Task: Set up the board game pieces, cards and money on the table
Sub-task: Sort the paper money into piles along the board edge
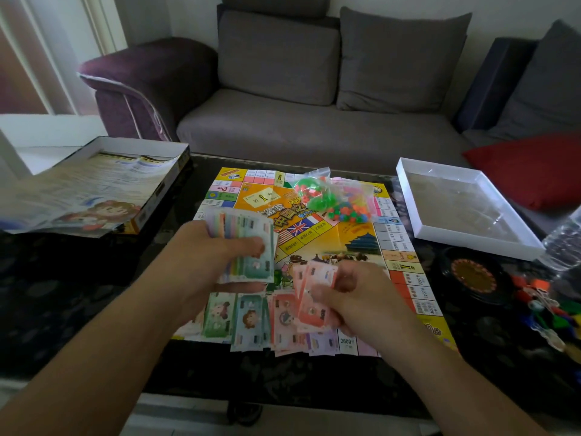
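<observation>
Nearest me, sorted play notes (251, 319) lie in green, blue, pink and purple rows along the near edge of the game board (361, 234), under my hands. A clear bag of small coloured pieces (333, 199) sits on the board's far part. To my right rest loose coloured tokens (547, 309), a round black dish (471, 275), a clear bottle (566, 243) and a white box tray (465, 202); to my left the box lid (94, 187) holds a rules sheet. All this sits on a dark glossy table (78, 278), with a grey sofa (314, 89) and red cushion (528, 168) beyond. My left hand (217, 247) grips a fanned wad of notes (251, 243); my right hand (345, 294) pinches several pink notes (314, 297).
</observation>
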`<state>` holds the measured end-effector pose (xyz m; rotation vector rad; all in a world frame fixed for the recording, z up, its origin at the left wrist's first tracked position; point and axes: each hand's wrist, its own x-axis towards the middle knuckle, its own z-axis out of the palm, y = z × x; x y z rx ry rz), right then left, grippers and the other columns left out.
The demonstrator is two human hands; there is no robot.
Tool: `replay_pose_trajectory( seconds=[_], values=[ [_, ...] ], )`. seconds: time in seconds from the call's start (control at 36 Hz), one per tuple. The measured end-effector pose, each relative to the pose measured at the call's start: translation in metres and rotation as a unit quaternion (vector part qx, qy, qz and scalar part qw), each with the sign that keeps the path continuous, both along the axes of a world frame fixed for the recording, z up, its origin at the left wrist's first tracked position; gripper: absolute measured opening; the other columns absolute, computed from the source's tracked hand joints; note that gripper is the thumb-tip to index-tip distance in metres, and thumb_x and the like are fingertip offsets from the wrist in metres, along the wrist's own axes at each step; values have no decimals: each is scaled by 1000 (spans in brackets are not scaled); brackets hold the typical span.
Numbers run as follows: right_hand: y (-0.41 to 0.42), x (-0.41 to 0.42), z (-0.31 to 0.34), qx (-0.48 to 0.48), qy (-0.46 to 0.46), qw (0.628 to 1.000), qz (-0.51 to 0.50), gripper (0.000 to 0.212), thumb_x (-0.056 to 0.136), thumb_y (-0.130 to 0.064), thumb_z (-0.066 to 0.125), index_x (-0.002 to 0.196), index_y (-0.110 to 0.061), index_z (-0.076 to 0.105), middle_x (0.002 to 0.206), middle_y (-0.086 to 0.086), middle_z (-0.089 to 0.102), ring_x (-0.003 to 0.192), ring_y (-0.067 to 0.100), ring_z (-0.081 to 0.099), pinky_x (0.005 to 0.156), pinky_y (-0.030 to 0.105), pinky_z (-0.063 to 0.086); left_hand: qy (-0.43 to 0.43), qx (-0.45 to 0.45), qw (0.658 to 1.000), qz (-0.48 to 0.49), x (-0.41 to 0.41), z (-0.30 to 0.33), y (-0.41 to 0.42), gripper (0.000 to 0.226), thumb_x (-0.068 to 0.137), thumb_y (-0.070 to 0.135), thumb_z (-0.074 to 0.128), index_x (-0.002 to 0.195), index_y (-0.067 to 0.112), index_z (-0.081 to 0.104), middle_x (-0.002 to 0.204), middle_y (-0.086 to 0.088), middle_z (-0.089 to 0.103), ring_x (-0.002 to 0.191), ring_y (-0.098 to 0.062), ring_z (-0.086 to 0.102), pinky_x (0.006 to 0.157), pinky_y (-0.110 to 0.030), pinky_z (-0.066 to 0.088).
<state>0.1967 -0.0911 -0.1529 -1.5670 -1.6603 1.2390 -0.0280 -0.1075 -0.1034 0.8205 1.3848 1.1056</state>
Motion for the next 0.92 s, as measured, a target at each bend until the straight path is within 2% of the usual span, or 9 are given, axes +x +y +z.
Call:
replay_pose_trajectory(
  seconds=[0.11, 0.17, 0.25, 0.44, 0.58, 0.67, 0.75, 0.83, 0.92],
  values=[
    [-1, -18, -12, 14, -113, 992, 47, 12, 94, -26, 76, 94, -19, 67, 83, 2, 75, 65, 12, 72, 62, 35, 60, -3, 4, 1000, -3, -2, 0, -1, 22, 89, 6, 77, 110, 9, 76, 98, -8, 81, 85, -26, 80, 69, -51, 66],
    [-1, -25, -14, 22, -147, 987, 59, 15, 93, -28, 78, 91, -23, 64, 83, -3, 72, 70, 4, 70, 64, 27, 58, 0, 3, 1000, -12, -1, -1, -2, 22, 89, 7, 77, 111, 10, 76, 99, -8, 81, 87, -26, 80, 71, -52, 66],
    [-6, -34, -14, 28, -151, 985, 72, 23, 94, -23, 78, 88, -29, 57, 74, -11, 61, 57, -14, 60, 47, 9, 42, 2, 1, 1000, -23, 0, -3, -1, 23, 90, 6, 77, 112, 9, 76, 100, -9, 81, 89, -27, 79, 70, -49, 65],
    [-13, -40, -19, 72, -226, 968, 83, 38, 90, -34, 80, 114, -29, 51, 91, -9, 65, 79, 8, 66, 72, 37, 61, -7, 1, 999, -35, 2, -5, 0, 25, 90, 7, 77, 115, 9, 74, 103, -10, 81, 92, -29, 79, 74, -51, 64],
    [-17, -35, -16, 138, -284, 945, 89, 43, 93, -45, 71, 126, -33, 47, 111, -13, 58, 100, 11, 60, 82, 39, 57, -16, 0, 999, -41, 6, -4, 0, 25, 89, 7, 77, 114, 11, 75, 101, -9, 81, 90, -28, 79, 71, -49, 65],
    [-11, -26, -9, 114, -191, 973, 62, 27, 95, -21, 64, 118, -33, 58, 98, -12, 61, 87, 6, 61, 71, 27, 53, -23, 4, 998, -53, 9, -5, -2, 24, 89, 7, 77, 113, 11, 76, 102, -10, 81, 91, -28, 79, 71, -50, 65],
    [-6, -16, 6, 37, 3, 999, 30, 29, 92, -1, 62, 101, -28, 67, 90, 1, 68, 71, 15, 64, 59, 32, 51, -23, 8, 997, -75, 12, -7, -4, 25, 87, 8, 78, 112, 12, 78, 103, -10, 80, 92, -29, 79, 72, -51, 65],
    [-7, -11, 16, -21, 180, 983, 12, 8, 97, -3, 65, 100, -9, 69, 94, 22, 70, 63, 25, 61, 48, 33, 46, -27, 7, 995, -97, 17, -9, -6, 25, 85, 8, 79, 110, 13, 79, 102, -13, 80, 90, -31, 79, 65, -46, 66],
    [-8, -10, 13, 9, 188, 982, 13, 9, 100, -12, 68, 97, -4, 66, 97, 31, 67, 63, 26, 62, 48, 34, 48, -31, 9, 992, -125, 22, -10, -8, 22, 86, 11, 78, 108, 14, 81, 104, -14, 80, 92, -33, 79, 65, -41, 64]
  ],
)
